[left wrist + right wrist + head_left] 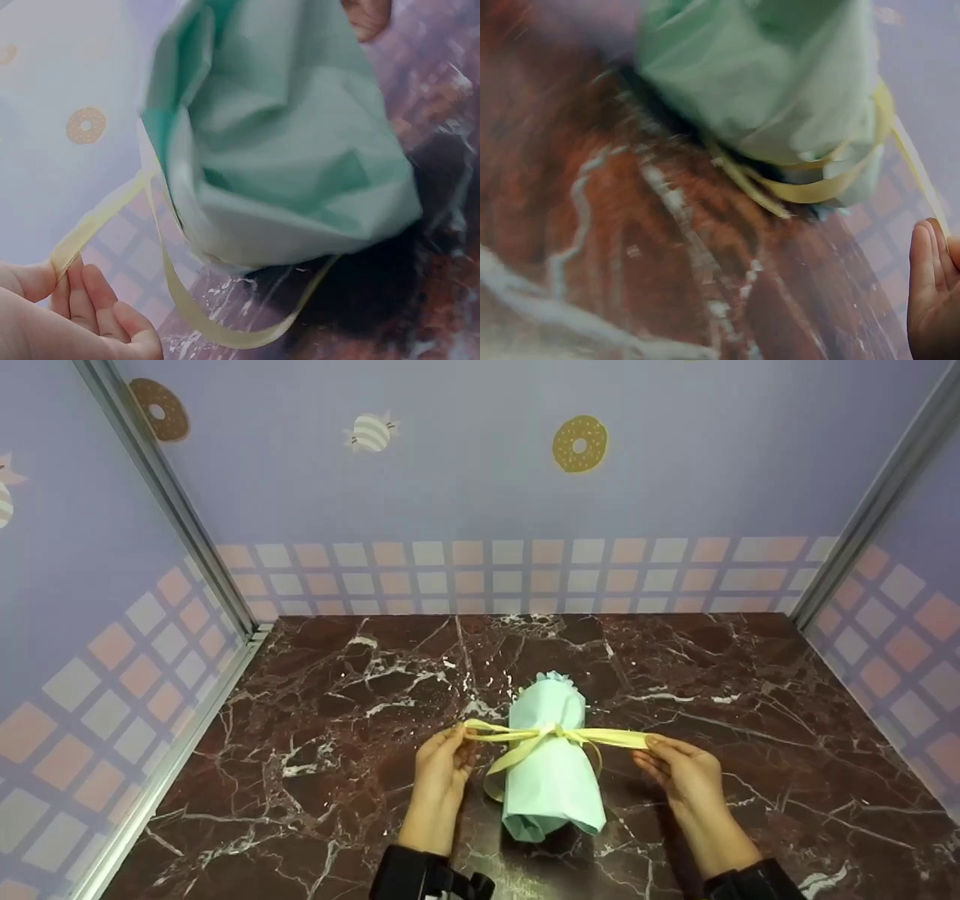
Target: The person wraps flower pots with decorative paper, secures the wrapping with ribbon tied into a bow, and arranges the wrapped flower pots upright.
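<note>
A bouquet in pale green wrapping paper [553, 787] lies on the table, with light blue petals [555, 677] showing at its far end. Around its middle runs a yellow ribbon [607, 737], knotted on top, with loose tails hanging at both sides. My left hand [441, 765] pinches a ribbon loop on the left between thumb and fingers. On the right, my right hand [684, 776] pinches the other ribbon part, stretched out sideways from the knot. The left wrist view shows the open, folded end of the paper [285, 165] and a ribbon tail [232, 334] curving below it.
The dark red marbled table [337, 810] has white veins and small white specks near the bouquet. Lilac panels with a checked band [465, 577] stand at the back and both sides, joined by metal posts [176, 510].
</note>
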A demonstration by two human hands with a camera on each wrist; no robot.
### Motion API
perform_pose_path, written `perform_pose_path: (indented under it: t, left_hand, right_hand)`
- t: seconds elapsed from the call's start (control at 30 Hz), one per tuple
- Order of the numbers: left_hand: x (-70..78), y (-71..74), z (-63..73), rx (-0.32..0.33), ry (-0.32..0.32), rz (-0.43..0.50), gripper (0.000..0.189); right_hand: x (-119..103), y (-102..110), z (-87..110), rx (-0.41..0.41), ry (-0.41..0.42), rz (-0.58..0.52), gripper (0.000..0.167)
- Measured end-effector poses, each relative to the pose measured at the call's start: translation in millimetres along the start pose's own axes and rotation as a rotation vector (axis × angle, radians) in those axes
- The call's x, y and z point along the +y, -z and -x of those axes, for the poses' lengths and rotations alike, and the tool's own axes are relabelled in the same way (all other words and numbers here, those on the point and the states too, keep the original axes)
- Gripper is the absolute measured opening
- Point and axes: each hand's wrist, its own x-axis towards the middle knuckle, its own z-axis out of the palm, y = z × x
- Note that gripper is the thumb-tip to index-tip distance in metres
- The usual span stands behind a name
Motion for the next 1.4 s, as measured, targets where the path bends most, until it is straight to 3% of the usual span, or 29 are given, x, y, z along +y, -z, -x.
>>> perform_pose_path:
  t: [0.27,0.53,0.63,0.77,0.87,0.97,1.07,1.23,1.4]
  left_hand:
    - [4.7,-0.4,-3.4,-0.01,-0.007,-0.141,0.017]
    - [2.5,4.3,1.0,-0.007,-0.003,-0.256,0.016]
    - [2.8,7.1,3.4,0.011,-0.002,-0.287,0.016]
    - [2.1,9.5,7.8,0.032,-0.001,-0.368,0.025]
    - [-0.3,10.9,12.1,-0.021,-0.004,-0.525,0.043]
    - [-2.9,13.5,16.8,-0.161,-0.028,-0.67,0.05]
    - [-4.3,17.5,21.3,-0.277,-0.082,-0.738,0.049]
    - [-0.5,23.1,27.9,-0.29,-0.115,-0.798,0.04]
    - [3.2,27.5,30.7,-0.338,-0.016,-0.784,0.025]
  right_hand:
    - [10.6,-11.1,4.2,-0.052,0.014,0.02,0.008]
    - [17.9,-21.6,5.6,-0.195,-0.009,0.219,0.062]
    - [21.3,-26.6,5.2,-0.233,0.004,0.334,0.072]
    - [24.4,-32.5,3.7,-0.252,0.059,0.461,0.071]
    - [24.5,-35.2,1.1,-0.248,0.088,0.493,0.064]
    - [23.1,-35.3,-0.8,-0.25,0.07,0.477,0.056]
    - [19.2,-34.4,-0.5,-0.246,0.022,0.444,0.049]
    - [9.3,-32.3,3.8,-0.289,-0.033,0.385,0.036]
    - [2.3,-26.5,9.7,-0.367,-0.039,0.411,0.024]
